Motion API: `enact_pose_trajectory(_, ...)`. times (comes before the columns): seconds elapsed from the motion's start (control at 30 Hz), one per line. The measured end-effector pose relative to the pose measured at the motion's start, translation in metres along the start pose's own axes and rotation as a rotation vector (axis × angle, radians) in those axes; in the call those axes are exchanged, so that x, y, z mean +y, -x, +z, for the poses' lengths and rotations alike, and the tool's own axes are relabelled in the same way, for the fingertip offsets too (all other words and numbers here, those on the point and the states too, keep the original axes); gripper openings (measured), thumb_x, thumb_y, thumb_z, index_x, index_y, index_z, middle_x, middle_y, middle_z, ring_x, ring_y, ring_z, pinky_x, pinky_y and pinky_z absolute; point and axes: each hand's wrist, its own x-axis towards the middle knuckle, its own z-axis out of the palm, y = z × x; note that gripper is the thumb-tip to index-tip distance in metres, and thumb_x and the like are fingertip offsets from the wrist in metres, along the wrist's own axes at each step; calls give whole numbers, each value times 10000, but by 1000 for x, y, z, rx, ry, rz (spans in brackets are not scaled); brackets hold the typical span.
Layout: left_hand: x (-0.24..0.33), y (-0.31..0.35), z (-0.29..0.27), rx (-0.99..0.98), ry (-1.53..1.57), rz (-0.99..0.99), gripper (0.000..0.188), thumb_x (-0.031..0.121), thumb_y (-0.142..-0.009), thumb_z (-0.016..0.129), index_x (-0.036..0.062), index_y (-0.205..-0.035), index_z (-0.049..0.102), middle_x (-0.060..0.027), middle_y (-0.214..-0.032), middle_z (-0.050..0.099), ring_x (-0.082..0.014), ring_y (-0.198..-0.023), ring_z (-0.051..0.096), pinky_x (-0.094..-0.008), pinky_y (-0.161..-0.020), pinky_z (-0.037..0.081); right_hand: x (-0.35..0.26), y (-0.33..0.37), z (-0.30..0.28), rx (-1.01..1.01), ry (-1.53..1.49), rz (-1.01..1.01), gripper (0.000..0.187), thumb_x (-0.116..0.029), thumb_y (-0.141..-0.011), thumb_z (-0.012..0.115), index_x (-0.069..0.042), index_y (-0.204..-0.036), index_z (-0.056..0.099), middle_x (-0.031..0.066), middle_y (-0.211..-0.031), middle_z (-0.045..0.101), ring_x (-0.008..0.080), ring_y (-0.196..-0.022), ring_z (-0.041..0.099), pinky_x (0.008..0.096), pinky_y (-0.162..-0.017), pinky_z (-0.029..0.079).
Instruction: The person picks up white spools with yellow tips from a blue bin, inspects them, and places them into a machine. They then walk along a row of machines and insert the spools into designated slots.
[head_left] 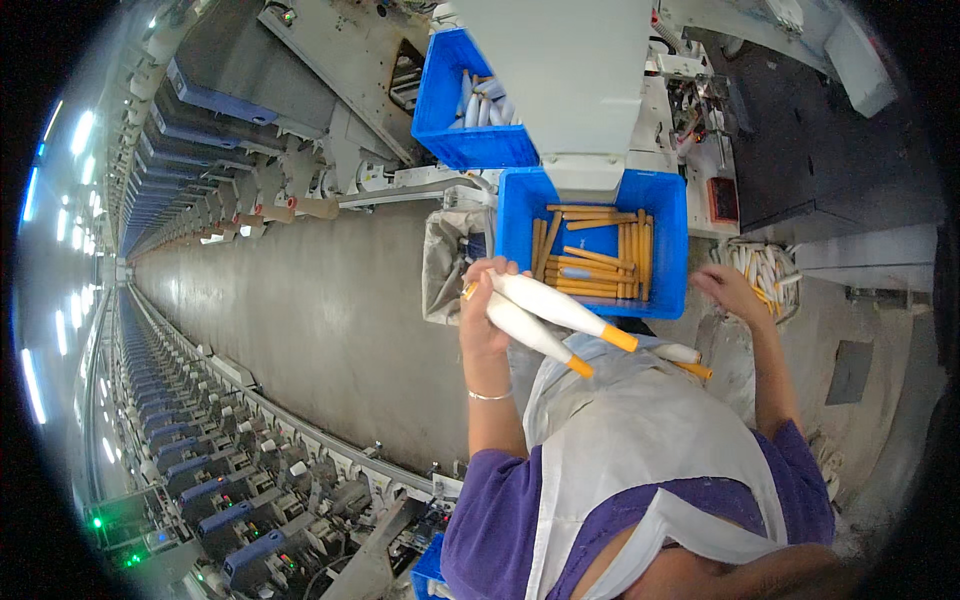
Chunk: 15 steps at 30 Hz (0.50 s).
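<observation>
My left hand (483, 300) is closed round two yarn bobbins, wound with white yarn on yellow-orange tubes. One white bobbin (560, 305) lies above the other bobbin (525, 330), and their bare tube ends point right and toward me. To the right of the blue crate, my right hand (728, 290) hangs in the air with loosely bent fingers and nothing visible in it. Another white bobbin (680, 353) rests at the front of my apron (640, 430), partly hidden, with orange tube ends beside it. Several orange tubes (595, 258) lie inside the blue crate (672, 200) before me.
A second blue crate (480, 150) with white bobbins stands beyond. A lined bin (440, 285) stands left of the near crate; a container of thin bobbins (762, 275) stands right. A grey machine column (560, 80) overhangs the crates. Spinning machine rows (250, 455) flank the aisle (320, 300).
</observation>
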Motion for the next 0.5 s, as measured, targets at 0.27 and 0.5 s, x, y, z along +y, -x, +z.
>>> enact_pose_trajectory(0.27,30,43,-31,58,-208,32,176,164,-857,566,36,-972,525,-88,-933,515,-220,-937,514,-429,-846,467,-197,-15,141,-449,192,-502,495,-243,-808,602,-18,-1218,438,181,-1044,567,294,-943,560,367,-782,447)
enact_pose_trajectory(0.5,69,94,-80,231,-81,159,523,227,-883,523,75,-1329,296,-188,-1225,442,-288,-1161,428,-444,-983,371,-196,-11,217,-673,-528,30,436,-223,-911,481,14,-1265,388,89,-1011,558,86,-678,532,213,-506,450)
